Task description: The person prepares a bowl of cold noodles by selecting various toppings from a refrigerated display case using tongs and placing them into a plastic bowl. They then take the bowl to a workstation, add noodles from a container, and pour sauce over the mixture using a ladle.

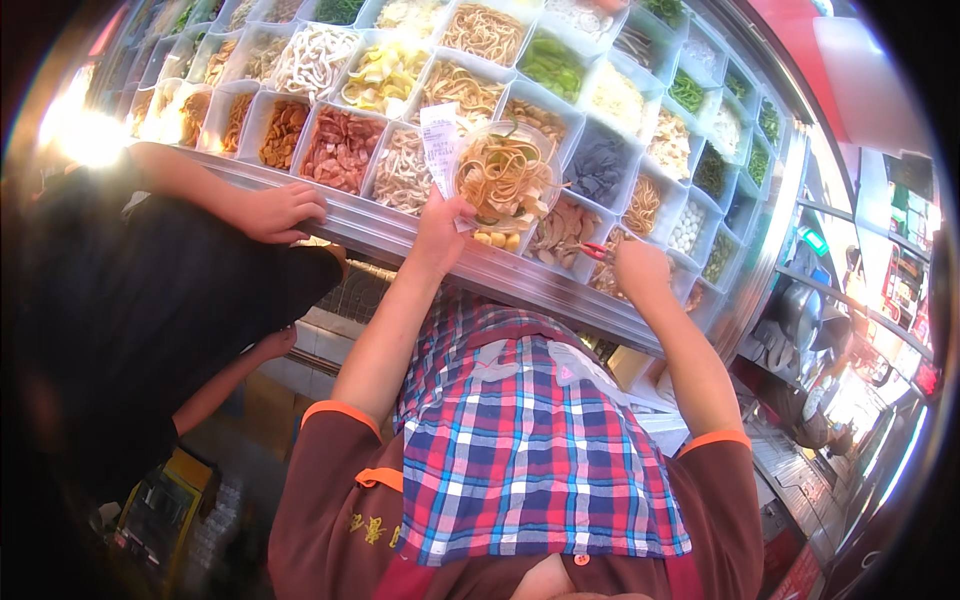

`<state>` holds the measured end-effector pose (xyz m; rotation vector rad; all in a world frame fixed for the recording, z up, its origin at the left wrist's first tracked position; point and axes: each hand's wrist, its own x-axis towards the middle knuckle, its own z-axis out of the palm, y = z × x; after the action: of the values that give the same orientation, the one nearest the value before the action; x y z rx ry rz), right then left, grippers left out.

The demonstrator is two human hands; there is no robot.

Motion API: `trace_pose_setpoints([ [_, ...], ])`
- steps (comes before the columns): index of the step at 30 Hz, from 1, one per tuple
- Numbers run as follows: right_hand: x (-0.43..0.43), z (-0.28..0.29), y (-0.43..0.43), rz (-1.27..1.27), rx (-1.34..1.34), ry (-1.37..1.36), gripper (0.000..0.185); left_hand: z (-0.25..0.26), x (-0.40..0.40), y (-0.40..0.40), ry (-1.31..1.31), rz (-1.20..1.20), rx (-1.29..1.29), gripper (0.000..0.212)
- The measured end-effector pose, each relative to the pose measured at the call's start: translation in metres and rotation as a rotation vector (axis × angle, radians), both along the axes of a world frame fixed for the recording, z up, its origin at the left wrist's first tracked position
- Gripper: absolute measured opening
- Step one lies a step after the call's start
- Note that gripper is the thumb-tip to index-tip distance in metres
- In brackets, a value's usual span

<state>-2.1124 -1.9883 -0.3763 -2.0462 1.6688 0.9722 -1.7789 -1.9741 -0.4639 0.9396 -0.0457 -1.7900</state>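
Note:
My left hand (442, 229) grips the rim of a clear round bowl (553, 196) and a printed paper slip (439, 146) together. Brown noodle-like strips mixed with pale pieces and some green bits (502, 176) fill the bowl. It is held over the front rows of food tubs, partly hiding them. To the right, my right hand (641, 271) holds a utensil with a red part (596, 251), apparently tongs. The red part is above a tub of brownish slices (561, 231); the rest is mostly covered by my fingers. Yellow chunks (496, 240) show just below the bowl.
Rows of translucent tubs hold reddish chunks (341, 146), dark strips (600, 165), green slices (553, 66) and small white balls (686, 227). A metal counter rail (367, 214) runs along the front. At left stands another person (165, 300) in dark clothing, one hand (285, 211) on the rail.

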Motion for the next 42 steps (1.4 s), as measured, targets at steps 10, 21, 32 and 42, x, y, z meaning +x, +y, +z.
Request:
trace_pose_setpoints([
  [10,0.018,0.223,-0.001,-0.46,-0.14,-0.311,0.029,0.015,-0.005,-0.019,-0.071,-0.03,0.073,0.058],
  [21,0.055,0.182,-0.04,0.391,-0.469,-0.341,0.046,0.074,-0.037,-0.014,-0.15,-0.17,-0.1,0.074],
  [32,0.021,0.184,-0.035,0.268,-0.263,-0.73,0.042,0.041,-0.052,0.068,-0.241,0.132,-0.123,0.071],
  [42,0.09,0.319,-0.138,0.072,-0.569,-1.501,0.077,0.117,-0.025,0.204,-0.049,0.536,-0.159,0.068],
])
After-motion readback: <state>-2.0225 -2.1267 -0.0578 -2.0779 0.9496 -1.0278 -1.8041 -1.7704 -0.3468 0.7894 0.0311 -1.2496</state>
